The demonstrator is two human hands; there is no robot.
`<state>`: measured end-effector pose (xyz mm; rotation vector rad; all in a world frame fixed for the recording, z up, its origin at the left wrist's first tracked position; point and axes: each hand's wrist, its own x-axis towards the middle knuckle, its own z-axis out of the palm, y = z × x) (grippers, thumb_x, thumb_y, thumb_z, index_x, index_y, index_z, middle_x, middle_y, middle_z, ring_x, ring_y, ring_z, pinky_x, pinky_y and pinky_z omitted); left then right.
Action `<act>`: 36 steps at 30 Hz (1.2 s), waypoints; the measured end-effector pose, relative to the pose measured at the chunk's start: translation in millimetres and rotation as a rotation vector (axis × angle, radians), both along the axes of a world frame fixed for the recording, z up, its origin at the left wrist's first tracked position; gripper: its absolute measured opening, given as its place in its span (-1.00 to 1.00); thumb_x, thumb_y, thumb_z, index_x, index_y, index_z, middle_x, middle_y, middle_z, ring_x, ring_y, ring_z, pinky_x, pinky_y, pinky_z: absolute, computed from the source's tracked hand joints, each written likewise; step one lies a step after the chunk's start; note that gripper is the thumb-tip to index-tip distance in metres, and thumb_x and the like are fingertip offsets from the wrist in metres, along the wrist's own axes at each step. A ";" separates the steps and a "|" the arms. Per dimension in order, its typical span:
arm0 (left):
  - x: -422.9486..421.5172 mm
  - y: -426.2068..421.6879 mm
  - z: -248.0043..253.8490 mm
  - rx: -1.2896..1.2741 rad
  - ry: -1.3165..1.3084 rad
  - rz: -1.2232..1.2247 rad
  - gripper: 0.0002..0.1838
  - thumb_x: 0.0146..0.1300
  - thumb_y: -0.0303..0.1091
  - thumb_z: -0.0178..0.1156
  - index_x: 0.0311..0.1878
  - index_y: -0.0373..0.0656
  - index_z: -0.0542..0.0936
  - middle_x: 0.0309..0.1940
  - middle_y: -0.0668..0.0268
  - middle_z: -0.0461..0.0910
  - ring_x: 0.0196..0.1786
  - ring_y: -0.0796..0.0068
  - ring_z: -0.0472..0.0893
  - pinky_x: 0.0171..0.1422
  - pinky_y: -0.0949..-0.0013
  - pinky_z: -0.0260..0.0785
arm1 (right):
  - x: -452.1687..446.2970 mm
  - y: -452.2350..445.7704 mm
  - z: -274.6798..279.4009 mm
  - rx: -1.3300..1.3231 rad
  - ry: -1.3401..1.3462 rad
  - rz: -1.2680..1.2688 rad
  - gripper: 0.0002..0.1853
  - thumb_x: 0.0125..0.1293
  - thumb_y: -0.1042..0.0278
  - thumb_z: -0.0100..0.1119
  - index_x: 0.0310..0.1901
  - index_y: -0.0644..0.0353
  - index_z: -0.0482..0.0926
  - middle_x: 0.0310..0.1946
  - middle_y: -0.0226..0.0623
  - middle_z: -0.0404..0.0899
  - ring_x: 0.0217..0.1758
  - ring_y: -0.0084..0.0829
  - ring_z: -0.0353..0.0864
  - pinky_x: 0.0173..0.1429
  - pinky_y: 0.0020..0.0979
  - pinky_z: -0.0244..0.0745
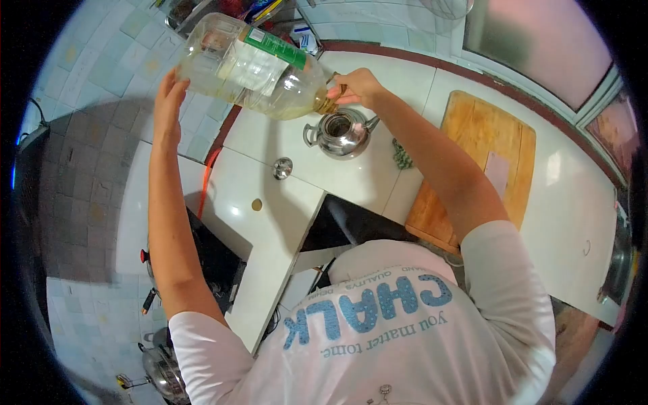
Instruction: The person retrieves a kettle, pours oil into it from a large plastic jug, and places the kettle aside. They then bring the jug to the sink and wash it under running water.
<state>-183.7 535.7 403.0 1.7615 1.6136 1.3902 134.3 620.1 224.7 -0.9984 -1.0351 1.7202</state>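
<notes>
A large clear plastic oil jug [233, 75] with a green and white label is tipped nearly on its side, mouth end to the right. Its base rests against my left hand [170, 101], whose fingers are partly hidden behind it. My right hand [358, 89] is closed at the jug's neck. Just below the neck, a small shiny metal pot [344, 139] with a spout and a side handle stands uncovered on the white counter. I cannot make out a stream of liquid. A metal lid [282, 168] and a small yellowish cap [256, 204] lie left of the pot.
A wooden cutting board [466, 169] with a pale flat piece lies to the right, under my right forearm. A green patterned object [401, 154] sits beside that arm. A metal kettle [164, 371] is at lower left. A rack [196, 15] hangs on the tiled wall.
</notes>
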 end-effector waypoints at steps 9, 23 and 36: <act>6.1 0.4 2.4 0.005 -0.003 0.002 -0.42 0.15 -0.17 0.08 0.25 -0.13 0.32 0.14 0.27 0.39 0.19 0.40 0.29 0.31 0.27 0.01 | 2.6 2.9 -2.8 0.033 -0.014 0.002 -0.72 0.23 0.44 0.04 -0.24 0.60 0.45 -0.33 0.04 0.61 -0.33 -0.20 0.66 -0.31 -0.43 0.66; 0.2 -3.0 1.6 0.016 -0.001 0.004 -0.41 0.15 -0.16 0.09 0.26 -0.16 0.32 0.17 0.24 0.37 0.23 0.38 0.28 0.32 0.31 0.00 | -1.5 -2.9 0.8 0.022 -0.052 0.008 -0.69 0.27 0.36 0.06 -0.14 0.53 0.44 -0.34 0.03 0.60 -0.28 -0.24 0.66 -0.21 -0.37 0.64; -1.5 -6.7 1.7 0.026 0.002 0.009 -0.38 0.14 -0.13 0.09 0.27 -0.16 0.29 0.19 0.20 0.34 0.27 0.33 0.25 0.36 0.25 -0.03 | -2.7 -3.9 -2.6 0.048 -0.014 0.013 -0.67 0.30 0.35 0.03 -0.15 0.58 0.41 -0.34 0.05 0.60 -0.30 -0.22 0.66 -0.25 -0.36 0.65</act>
